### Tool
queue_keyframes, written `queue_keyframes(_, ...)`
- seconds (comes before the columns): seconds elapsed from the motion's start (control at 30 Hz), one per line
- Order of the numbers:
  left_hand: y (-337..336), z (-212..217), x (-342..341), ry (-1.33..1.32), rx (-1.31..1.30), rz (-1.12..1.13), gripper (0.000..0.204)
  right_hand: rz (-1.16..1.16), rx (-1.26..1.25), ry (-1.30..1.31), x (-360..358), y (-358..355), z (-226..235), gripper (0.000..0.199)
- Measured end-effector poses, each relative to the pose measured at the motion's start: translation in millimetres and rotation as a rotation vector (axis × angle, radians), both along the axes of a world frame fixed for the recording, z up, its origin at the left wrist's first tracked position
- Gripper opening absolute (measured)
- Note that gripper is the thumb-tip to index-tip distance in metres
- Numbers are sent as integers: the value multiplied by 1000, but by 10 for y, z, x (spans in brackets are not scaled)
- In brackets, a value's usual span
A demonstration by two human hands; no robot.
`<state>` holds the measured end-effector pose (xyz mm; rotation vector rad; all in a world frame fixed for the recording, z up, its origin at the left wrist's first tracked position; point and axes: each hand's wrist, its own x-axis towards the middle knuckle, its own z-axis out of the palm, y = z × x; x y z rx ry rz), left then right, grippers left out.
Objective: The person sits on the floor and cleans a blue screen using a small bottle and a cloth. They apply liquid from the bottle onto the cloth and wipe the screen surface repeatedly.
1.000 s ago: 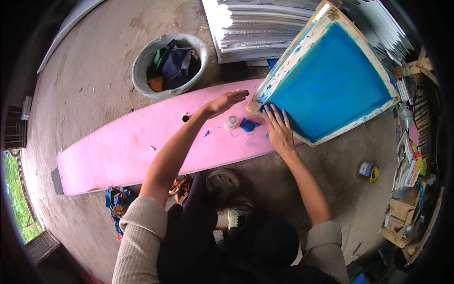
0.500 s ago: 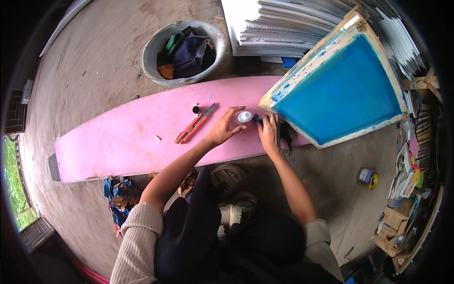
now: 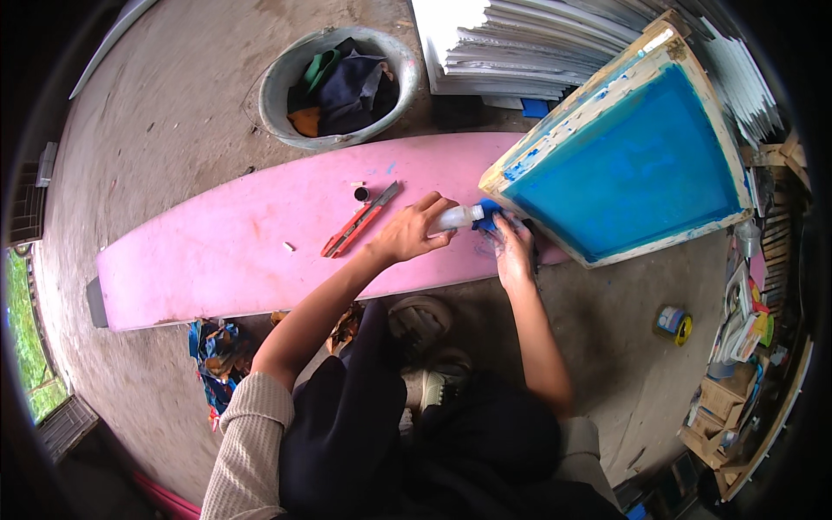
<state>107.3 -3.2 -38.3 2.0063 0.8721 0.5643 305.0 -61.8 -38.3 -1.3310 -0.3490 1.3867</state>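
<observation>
In my left hand [image 3: 407,229] is a small whitish bottle [image 3: 455,218], tipped on its side with its open mouth toward the right. My right hand [image 3: 513,247], palm turned up, holds a blue cloth [image 3: 489,213] at the bottle's mouth. Whether the two touch I cannot tell. Both hands are over the long pink bench [image 3: 208,243]. Left of them lie a red utility knife [image 3: 360,219] with its blade out and a small dark round cap [image 3: 361,194]. Close by my right hand a wooden-framed blue screen [image 3: 633,165] leans at a slant over the bench's right end.
Behind the bench stands a bucket [image 3: 269,100] of dark cloths. Stacked white sheets [image 3: 520,52] rise at the back right. Crumpled colourful wrappers [image 3: 217,351] lie on the floor at the near left, and a yellow-lidded jar [image 3: 673,324] at the right.
My left hand has taken hold of the bottle, which stood upright, and tipped it to the right. My right hand has turned palm up with the blue cloth.
</observation>
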Motion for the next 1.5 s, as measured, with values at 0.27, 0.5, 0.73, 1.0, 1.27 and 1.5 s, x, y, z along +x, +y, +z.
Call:
queue_keyframes(0.27,39,78,30,132,263,40,40,24,-20,-166,-94,-18,112,20)
queue_keyframes(0.5,54,124,63,204,459,55,34,-9,-20,-182,-155,5,180,6)
queue_keyframes(0.73,35,108,106,235,422,56,34,-2,-14,-155,-73,-35,66,13)
queue_keyframes(1.0,-8,-86,200,-102,-57,13,37,-298,204,3,505,-77,318,13)
queue_keyframes(1.27,-22,-112,246,-119,-147,-43,45,-749,654,-1191,1759,493,1820,14)
queue_keyframes(1.5,350,132,355,-194,63,7,55,-731,755,-2053,2010,782,1576,20)
